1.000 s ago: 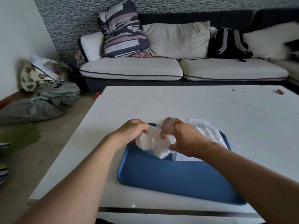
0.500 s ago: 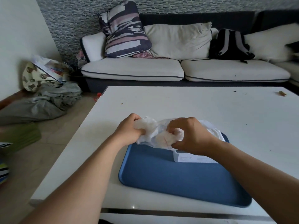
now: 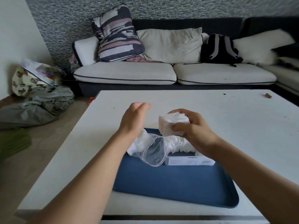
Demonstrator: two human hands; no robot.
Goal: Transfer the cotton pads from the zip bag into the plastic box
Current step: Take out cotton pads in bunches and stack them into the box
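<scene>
White cotton pads [image 3: 173, 125], a thick stack, now sit clear of the zip bag [image 3: 153, 152], gripped in the right hand [image 3: 192, 126] above the far edge of the blue tray [image 3: 178, 183]. A moment ago both hands were bunched on the bag; now the left hand [image 3: 134, 120] has let go and hangs relaxed, fingers loose and blurred. The bag has dropped, mouth gaping, against the plastic box [image 3: 189, 160] on the tray, where more pads lie.
</scene>
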